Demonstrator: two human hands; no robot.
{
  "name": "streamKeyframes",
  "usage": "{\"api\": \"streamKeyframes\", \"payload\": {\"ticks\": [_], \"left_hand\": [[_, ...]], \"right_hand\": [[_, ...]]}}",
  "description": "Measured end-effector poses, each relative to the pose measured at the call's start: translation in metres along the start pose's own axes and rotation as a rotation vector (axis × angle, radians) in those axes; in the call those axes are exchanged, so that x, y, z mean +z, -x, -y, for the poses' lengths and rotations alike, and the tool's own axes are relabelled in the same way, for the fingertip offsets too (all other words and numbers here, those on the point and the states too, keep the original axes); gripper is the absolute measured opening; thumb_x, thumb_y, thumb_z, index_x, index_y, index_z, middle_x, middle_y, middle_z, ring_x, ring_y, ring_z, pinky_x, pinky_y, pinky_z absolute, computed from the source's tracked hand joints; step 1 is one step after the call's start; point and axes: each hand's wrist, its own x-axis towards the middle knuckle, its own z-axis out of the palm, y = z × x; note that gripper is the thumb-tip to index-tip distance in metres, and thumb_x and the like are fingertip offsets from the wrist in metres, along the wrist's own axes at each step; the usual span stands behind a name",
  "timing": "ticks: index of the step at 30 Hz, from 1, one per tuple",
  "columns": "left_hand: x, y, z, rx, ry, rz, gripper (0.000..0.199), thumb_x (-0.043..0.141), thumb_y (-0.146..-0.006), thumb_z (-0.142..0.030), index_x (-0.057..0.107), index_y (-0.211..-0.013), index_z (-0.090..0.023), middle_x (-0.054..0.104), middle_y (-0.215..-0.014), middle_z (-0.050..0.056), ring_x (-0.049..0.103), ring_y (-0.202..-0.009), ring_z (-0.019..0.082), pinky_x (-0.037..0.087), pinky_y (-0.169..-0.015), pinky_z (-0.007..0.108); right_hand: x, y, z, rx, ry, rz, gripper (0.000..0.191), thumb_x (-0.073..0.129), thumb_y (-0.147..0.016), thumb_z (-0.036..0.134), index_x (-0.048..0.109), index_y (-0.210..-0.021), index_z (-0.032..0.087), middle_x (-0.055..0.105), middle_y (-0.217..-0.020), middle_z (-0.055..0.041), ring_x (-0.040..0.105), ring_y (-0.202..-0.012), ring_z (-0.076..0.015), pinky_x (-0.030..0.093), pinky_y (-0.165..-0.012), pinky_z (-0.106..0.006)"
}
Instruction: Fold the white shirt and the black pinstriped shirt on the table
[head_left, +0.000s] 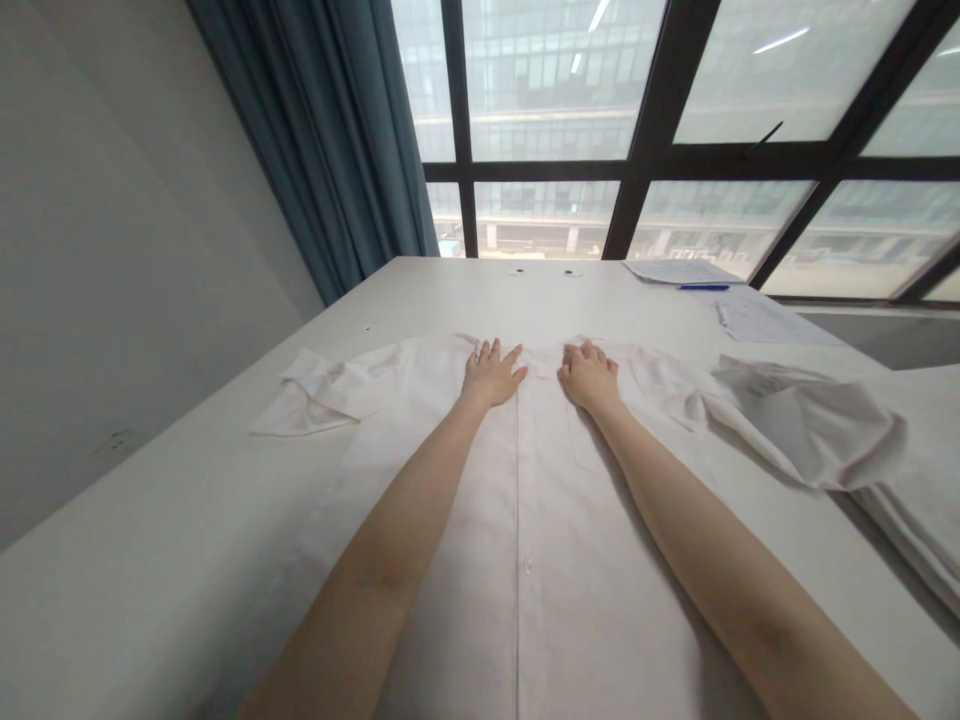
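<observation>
White table [187, 520] by tall windows: a white shirt [525, 520] lies spread, unlabelled. Left hand [491, 375] presses flat, fingers spread, near the collar; right hand [589, 378] curls, pinching fabric there. Papers [750, 310] illegible.

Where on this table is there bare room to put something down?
Bare table lies left of the white shirt, up to the wall, and beyond the collar toward the window. The right side is crowded: a sleeve, folded cloth, papers and a pen.

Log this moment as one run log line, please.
left hand flat on white shirt near collar | right hand curled at collar | shirt spread on table
</observation>
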Motion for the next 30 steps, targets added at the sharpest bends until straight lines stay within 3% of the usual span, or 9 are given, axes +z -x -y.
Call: {"api": "streamKeyframes", "payload": {"ticks": [4, 8, 13, 16, 19, 22, 24, 27, 30], "left_hand": [[-0.004, 0.006, -0.002, -0.08, 0.025, -0.105, 0.055, 0.035, -0.098, -0.049, 0.039, -0.148, -0.026, 0.026, -0.159, 0.011, 0.019, -0.147, 0.033, 0.022, -0.114, 0.048], [-0.007, 0.006, 0.001, -0.27, 0.158, -0.273, 0.043, 0.039, -0.098, -0.038, 0.054, -0.136, -0.023, 0.042, -0.149, 0.013, 0.039, -0.137, 0.028, 0.03, -0.11, 0.043], [-0.008, 0.001, 0.01, -0.337, 0.242, -0.296, 0.038, 0.038, -0.098, -0.03, 0.06, -0.128, -0.022, 0.064, -0.123, 0.01, 0.055, -0.12, 0.024, 0.037, -0.105, 0.04], [-0.007, -0.002, 0.014, -0.344, 0.273, -0.311, 0.035, 0.043, -0.097, -0.029, 0.061, -0.127, -0.023, 0.063, -0.125, 0.01, 0.057, -0.118, 0.023, 0.039, -0.104, 0.037], [-0.006, -0.004, 0.018, -0.334, 0.297, -0.324, 0.036, 0.045, -0.096, -0.023, 0.06, -0.128, -0.023, 0.061, -0.126, 0.009, 0.059, -0.115, 0.019, 0.041, -0.102, 0.031], [-0.006, -0.002, 0.019, -0.327, 0.298, -0.328, 0.038, 0.045, -0.094, -0.016, 0.06, -0.128, -0.021, 0.06, -0.126, 0.009, 0.059, -0.113, 0.017, 0.043, -0.099, 0.027], [-0.007, 0.0, 0.016, -0.335, 0.281, -0.33, 0.038, 0.045, -0.092, -0.013, 0.062, -0.125, -0.021, 0.058, -0.128, 0.011, 0.058, -0.115, 0.02, 0.043, -0.1, 0.031], [-0.008, 0.006, 0.008, -0.317, 0.223, -0.355, 0.038, 0.043, -0.092, -0.011, 0.064, -0.121, -0.022, 0.048, -0.14, 0.012, 0.047, -0.129, 0.026, 0.034, -0.11, 0.042], [-0.008, 0.008, -0.001, -0.088, 0.081, -0.308, 0.041, 0.039, -0.095, -0.017, 0.056, -0.131, -0.02, 0.033, -0.155, 0.009, 0.03, -0.142, 0.024, 0.018, -0.118, 0.043]], "right_hand": [[0.002, -0.003, -0.002, 0.011, -0.056, -0.025, 0.044, 0.043, -0.088, 0.024, 0.053, -0.13, 0.017, 0.06, -0.127, -0.0187, 0.052, -0.118, -0.033, 0.035, -0.1, -0.051], [0.004, -0.008, -0.007, -0.002, -0.145, -0.062, 0.042, 0.043, -0.089, 0.025, 0.054, -0.129, 0.02, 0.062, -0.124, -0.016, 0.056, -0.115, -0.031, 0.038, -0.097, -0.051], [0.006, -0.013, -0.013, -0.029, -0.261, -0.137, 0.043, 0.045, -0.084, 0.017, 0.055, -0.126, 0.017, 0.06, -0.124, -0.0152, 0.063, -0.1, -0.0235, 0.046, -0.092, -0.041], [0.006, -0.016, -0.015, -0.064, -0.309, -0.173, 0.045, 0.042, -0.081, 0.01, 0.057, -0.123, 0.015, 0.057, -0.126, -0.0148, 0.065, -0.09, -0.0178, 0.049, -0.088, -0.033], [0.007, -0.019, -0.015, -0.088, -0.319, -0.201, 0.045, 0.04, -0.08, 0.007, 0.062, -0.118, 0.015, 0.055, -0.128, -0.0148, 0.064, -0.094, -0.0179, 0.05, -0.085, -0.032], [0.008, -0.018, -0.015, -0.093, -0.287, -0.199, 0.042, 0.039, -0.08, 0.006, 0.068, -0.11, 0.016, 0.057, -0.125, -0.0145, 0.063, -0.093, -0.0196, 0.049, -0.087, -0.037], [0.007, -0.016, -0.014, -0.088, -0.243, -0.186, 0.04, 0.039, -0.081, 0.007, 0.071, -0.104, 0.016, 0.06, -0.121, -0.0153, 0.062, -0.095, -0.0233, 0.047, -0.089, -0.045], [0.003, -0.01, -0.008, -0.114, -0.163, -0.169, 0.038, 0.038, -0.085, 0.011, 0.072, -0.103, 0.015, 0.06, -0.124, -0.0177, 0.054, -0.113, -0.0321, 0.035, -0.098, -0.058], [-0.002, -0.005, 0.002, -0.226, -0.106, -0.115, 0.043, 0.037, -0.09, 0.014, 0.064, -0.123, 0.017, 0.05, -0.144, -0.0139, 0.038, -0.133, -0.031, 0.021, -0.109, -0.056]]}}
